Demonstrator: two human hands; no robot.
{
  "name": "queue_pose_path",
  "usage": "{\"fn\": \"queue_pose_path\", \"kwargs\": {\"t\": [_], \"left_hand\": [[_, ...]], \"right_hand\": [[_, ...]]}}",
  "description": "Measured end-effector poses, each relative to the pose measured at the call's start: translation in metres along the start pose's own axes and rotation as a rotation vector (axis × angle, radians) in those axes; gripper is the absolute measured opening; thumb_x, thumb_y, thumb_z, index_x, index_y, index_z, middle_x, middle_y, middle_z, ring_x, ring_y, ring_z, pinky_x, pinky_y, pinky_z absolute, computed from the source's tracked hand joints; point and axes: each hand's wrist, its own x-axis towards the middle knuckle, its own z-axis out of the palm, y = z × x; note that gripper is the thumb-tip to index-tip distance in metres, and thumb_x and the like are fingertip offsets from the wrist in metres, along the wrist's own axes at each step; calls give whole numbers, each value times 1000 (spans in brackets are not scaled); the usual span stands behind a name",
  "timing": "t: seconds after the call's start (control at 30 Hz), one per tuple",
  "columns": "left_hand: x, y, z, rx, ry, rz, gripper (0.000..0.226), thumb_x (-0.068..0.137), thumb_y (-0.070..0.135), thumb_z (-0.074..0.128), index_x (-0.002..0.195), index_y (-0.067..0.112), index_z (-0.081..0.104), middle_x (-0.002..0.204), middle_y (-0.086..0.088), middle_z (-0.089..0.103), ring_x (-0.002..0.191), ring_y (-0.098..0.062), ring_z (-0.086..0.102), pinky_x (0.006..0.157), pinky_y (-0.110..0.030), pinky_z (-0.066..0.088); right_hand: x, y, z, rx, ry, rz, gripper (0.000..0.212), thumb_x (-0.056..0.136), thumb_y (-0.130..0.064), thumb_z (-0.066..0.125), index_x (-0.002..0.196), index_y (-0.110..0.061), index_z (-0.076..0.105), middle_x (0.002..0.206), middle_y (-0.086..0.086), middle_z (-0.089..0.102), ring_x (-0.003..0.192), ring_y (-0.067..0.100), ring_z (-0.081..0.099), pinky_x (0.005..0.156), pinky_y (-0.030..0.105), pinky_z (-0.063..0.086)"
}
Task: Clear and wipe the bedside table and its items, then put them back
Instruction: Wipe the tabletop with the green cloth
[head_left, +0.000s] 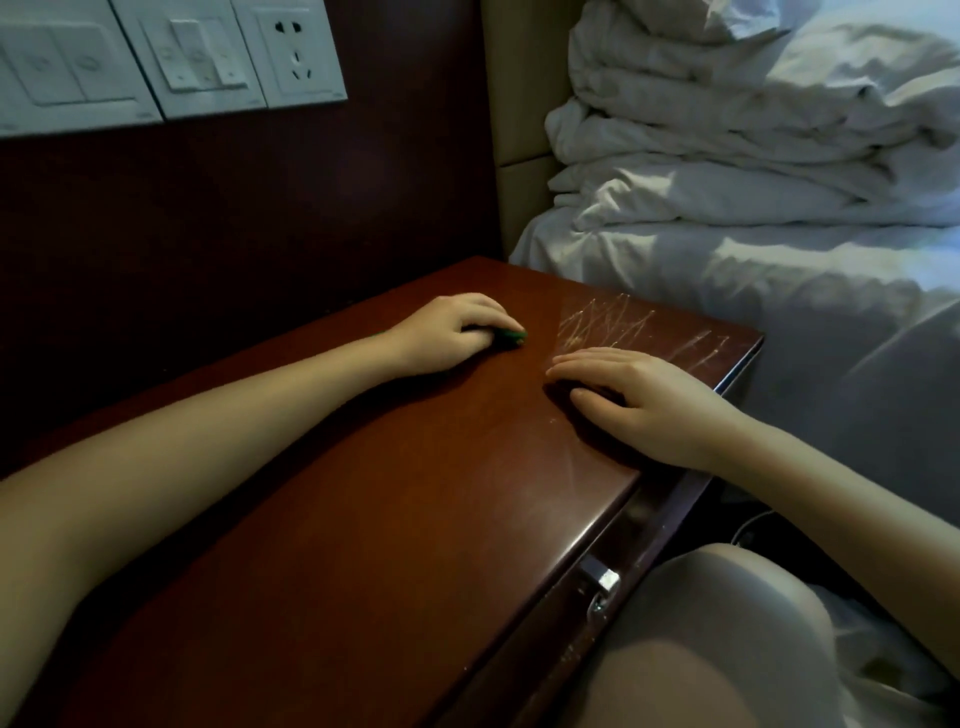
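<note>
Softly wadded, green cloth seems light, limp; my left fingers pinch it, right fingers flat on bench.

On the dark red-brown bedside table, the left hand curls its fingers over a small green item pressed against the top; too little of it shows to tell what it is. The right hand lies flat near the table's right edge, fingers straight, just beside a patch of pale scratches. A metal drawer handle shows at the front, near a knee. White switch plates sit on the wall behind, and a rumpled white duvet lies on the bed to the right.
</note>
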Motion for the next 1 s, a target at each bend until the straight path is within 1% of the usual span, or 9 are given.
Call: {"fn": "queue_pose_path", "kwargs": {"t": [0.07,0.13,0.23,0.3,0.43,0.53,0.67,0.77,1.0], "left_hand": [[-4,-14,-7,51,80,-171,34,92,3,49,117,18,67,124,-1,58,117,-12,52,98,-16,33],[-8,-24,-9,129,112,-281,35,94,8,46,121,19,64,129,-3,56,121,-18,49,100,-25,34],[-8,-19,-3,224,89,-339,37,96,12,41,125,23,62,134,-2,52,125,-21,45,102,-31,34],[-7,-10,-1,223,83,-351,38,96,13,40,125,25,61,136,-1,50,127,-21,42,102,-31,33],[-5,14,6,206,75,-303,38,95,12,41,124,27,62,134,1,51,126,-19,44,99,-28,33],[-11,42,17,208,59,-221,39,94,11,42,122,29,63,132,4,53,123,-16,45,98,-25,33],[-28,76,26,179,63,-146,39,94,10,43,121,30,64,129,6,55,121,-16,46,97,-26,33],[-40,102,34,167,72,-145,40,95,11,42,121,32,63,130,8,53,121,-18,44,95,-24,30],[-65,158,53,74,57,-58,41,94,10,42,123,31,62,126,10,54,115,-15,44,91,-20,28]], "right_hand": [[-2,1,-2,-2,-16,-4,39,97,-25,46,136,-22,48,141,-7,46,132,5,35,102,9,16],[-4,3,-3,-12,-41,-9,40,97,-26,45,137,-24,46,143,-7,44,133,4,33,101,8,14],[-9,4,-4,-11,-57,5,40,98,-27,43,138,-26,45,145,-8,41,135,5,30,102,10,14],[-14,5,-7,-18,-52,10,40,98,-26,43,137,-26,45,144,-8,41,136,6,30,103,11,14],[-26,9,-13,-53,-31,-10,38,97,-23,46,135,-23,50,142,-6,45,135,8,33,108,16,17],[-36,14,-17,-61,-27,-13,37,97,-22,45,133,-25,51,140,-10,46,136,9,31,109,17,16],[-48,18,-16,-38,27,-16,36,95,-19,48,131,-21,55,136,-6,51,131,8,39,104,9,16],[-56,19,-16,-27,34,-10,36,94,-18,50,130,-19,55,135,-4,52,128,9,43,105,14,22],[-69,23,-19,-18,81,30,37,92,-11,52,128,-14,56,131,1,56,123,14,48,98,8,23]]}}
